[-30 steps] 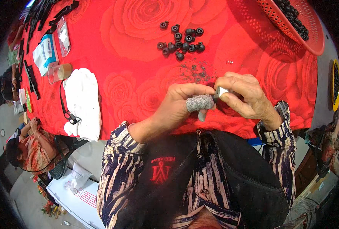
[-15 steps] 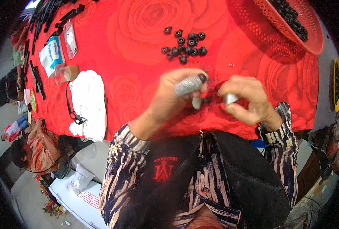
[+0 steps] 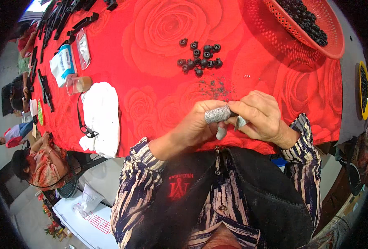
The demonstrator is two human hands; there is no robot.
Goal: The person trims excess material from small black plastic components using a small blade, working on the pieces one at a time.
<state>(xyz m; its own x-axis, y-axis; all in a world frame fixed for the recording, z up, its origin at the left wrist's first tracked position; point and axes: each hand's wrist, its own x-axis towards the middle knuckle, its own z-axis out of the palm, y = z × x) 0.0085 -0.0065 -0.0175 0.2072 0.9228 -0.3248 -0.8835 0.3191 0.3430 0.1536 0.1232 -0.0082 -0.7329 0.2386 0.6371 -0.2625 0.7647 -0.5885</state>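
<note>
— Since the two hands are so near each other, can you tell me what the left hand is doing?

— It pinches a small dark piece at its fingertips, above the near part of the red tablecloth. Most of this piece is covered, so its exact form I cannot tell. One finger wears a speckled grey sleeve, and below it another fingertip has a pale cover.

— And the right hand?

— Its fingers are bent and pressed together on a flat metal blade, just beside the dark piece. Whether the blade touches the piece, I cannot tell.

— What lies farther from the hands?

— There are dark crumbs on the tablecloth, and beyond them a loose group of round black parts. At the upper right is a red basket, which contains many black pieces.

— And to the left?

— A white cloth lies there, with a black strap along its side. Near it is a clear cup with something brownish inside.
</note>
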